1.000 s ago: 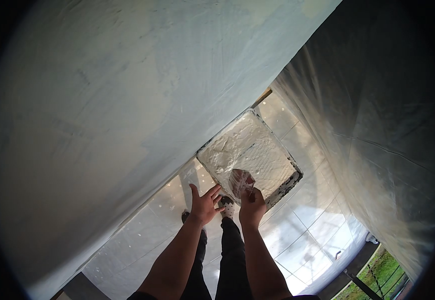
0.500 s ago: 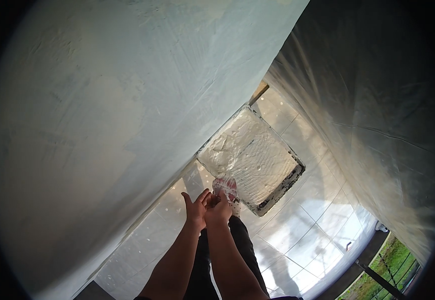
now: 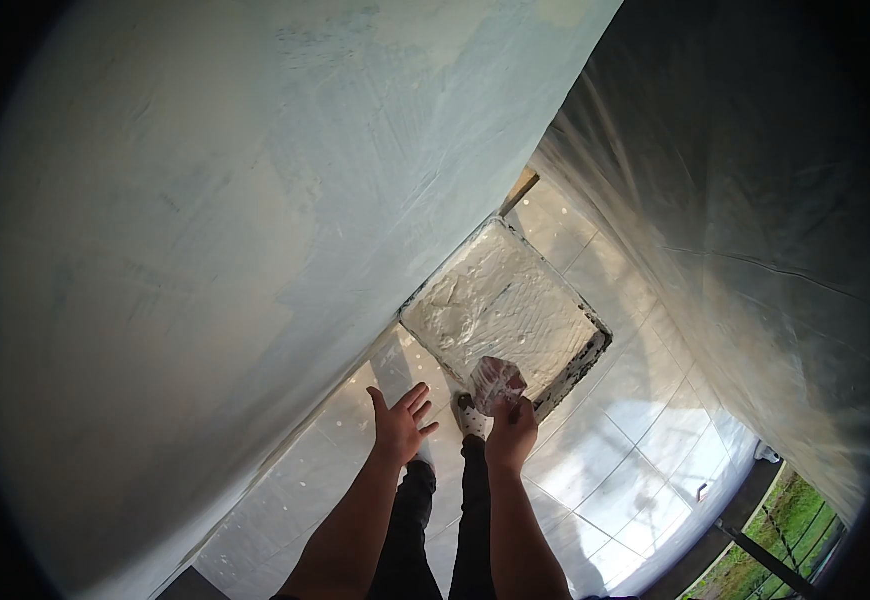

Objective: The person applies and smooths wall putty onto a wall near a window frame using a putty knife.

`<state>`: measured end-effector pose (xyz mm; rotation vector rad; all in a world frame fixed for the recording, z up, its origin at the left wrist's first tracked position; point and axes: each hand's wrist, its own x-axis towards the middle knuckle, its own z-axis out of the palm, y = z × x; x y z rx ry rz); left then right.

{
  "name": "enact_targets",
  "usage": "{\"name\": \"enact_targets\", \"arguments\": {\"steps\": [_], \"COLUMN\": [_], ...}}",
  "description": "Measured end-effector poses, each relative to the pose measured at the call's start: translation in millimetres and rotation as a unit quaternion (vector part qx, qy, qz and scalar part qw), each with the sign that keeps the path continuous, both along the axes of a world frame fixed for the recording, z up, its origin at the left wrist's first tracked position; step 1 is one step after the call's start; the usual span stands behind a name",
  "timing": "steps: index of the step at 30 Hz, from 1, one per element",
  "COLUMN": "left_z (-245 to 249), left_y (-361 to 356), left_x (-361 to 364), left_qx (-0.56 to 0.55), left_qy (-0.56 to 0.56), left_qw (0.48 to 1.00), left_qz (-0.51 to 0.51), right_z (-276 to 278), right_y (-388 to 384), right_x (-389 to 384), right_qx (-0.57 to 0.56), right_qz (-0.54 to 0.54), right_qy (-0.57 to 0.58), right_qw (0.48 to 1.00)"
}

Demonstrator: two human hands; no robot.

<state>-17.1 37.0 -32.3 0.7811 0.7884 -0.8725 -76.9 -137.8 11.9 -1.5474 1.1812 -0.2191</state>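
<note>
1. Gripped in the right hand, as seen from the head camera, is a scraper; the fingers are closed around its near end. Its wide blade is smeared with whitish paste.
2. From that grip the blade is pointed to the far side and slightly left, with the scraper's long axis running the same way.
3. A squarish tray filled with pale paste is set beyond the right hand, turned cornerwise, its far left edge beside the wall. Its near corner is partly covered by the blade in this view; whether the two are touching cannot be told.
4. The right hand is the nearer one to the tray. The left hand is held apart to the left, empty, with fingers spread wide, over the tiled floor. Between the two hands a foot is seen below.
5. Compared with half a second earlier, the hands are now separated, where they were then overlapped in the view. The scraper has been shifted right, from beside the tray's near left edge to its near corner. The tray is left in nearly the same place.
</note>
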Motion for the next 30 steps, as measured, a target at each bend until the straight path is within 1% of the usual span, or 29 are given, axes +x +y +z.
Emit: {"name": "enact_targets", "arguments": {"steps": [1, 2, 3, 5, 6, 8, 9, 11, 13, 15, 17, 18, 20, 23, 24, 26, 27, 29, 30], "left_z": [0, 2, 5, 6, 4, 3, 4, 6, 10, 8, 7, 7, 6, 9, 9, 9, 9, 9, 10], "left_y": [-2, -5, -8, -12, -13, -19, -22, -28, -36, -42, -44, -45, -48, -54, -55, -55, -56, -60, -60], "left_x": [2, 6, 8, 8, 7, 5, 4, 2, 4, 6, 6, 7, 9, 10, 10, 10, 11, 9, 8], "left_qx": [0.0, 0.001, 0.011, 0.021, 0.023, 0.024, 0.015, 0.008, -0.013, -0.011, -0.004, -0.008, -0.013, -0.02, -0.023, -0.024, -0.026, -0.03, -0.025], "left_qy": [-0.007, -0.009, -0.011, -0.012, -0.009, -0.007, -0.007, -0.006, -0.019, -0.017, -0.016, -0.014, -0.012, -0.016, -0.015, -0.013, -0.014, -0.013, -0.012], "left_qw": [1.0, 1.0, 1.0, 1.0, 1.0, 1.0, 1.0, 1.0, 0.999, 0.999, 0.999, 0.999, 0.999, 0.999, 0.998, 0.998, 0.998, 0.998, 0.998], "left_qz": [-0.006, -0.006, -0.013, -0.019, -0.008, 0.006, 0.016, 0.027, 0.037, 0.038, 0.044, 0.047, 0.05, 0.046, 0.048, 0.053, 0.054, 0.056, 0.055], "right_z": [2, 3, 5, 14, 12, 3, 0, -8, -17, -17, -11, -13, -22, -36, -30, -14, -18, -34, -34], "right_y": [-16, -29, -39, -47, -50, -53, -54, -51, -50, -52, -52, -49, -43, -46, -48, -52, -51, -47, -46], "right_x": [13, 28, 40, 65, 75, 93, 100, 108, 108, 106, 103, 101, 94, 90, 91, 93, 91, 83, 83], "right_qx": [-0.102, -0.203, -0.195, -0.147, -0.146, -0.233, -0.233, -0.183, -0.19, -0.198, -0.148, -0.146, -0.179, -0.196, -0.195, -0.125, -0.125, -0.171, -0.195], "right_qz": [0.105, 0.207, 0.255, 0.311, 0.312, 0.427, 0.429, 0.457, 0.451, 0.446, 0.391, 0.393, 0.425, 0.416, 0.417, 0.36, 0.361, 0.426, 0.425], "right_qy": [0.007, 0.014, -0.024, -0.065, -0.064, -0.074, -0.075, -0.065, -0.055, -0.047, -0.07, -0.072, -0.053, -0.046, -0.047, -0.044, -0.044, -0.036, -0.034], "right_qw": [0.989, 0.957, 0.947, 0.937, 0.937, 0.871, 0.87, 0.868, 0.87, 0.872, 0.906, 0.905, 0.886, 0.887, 0.887, 0.923, 0.923, 0.887, 0.883]}}
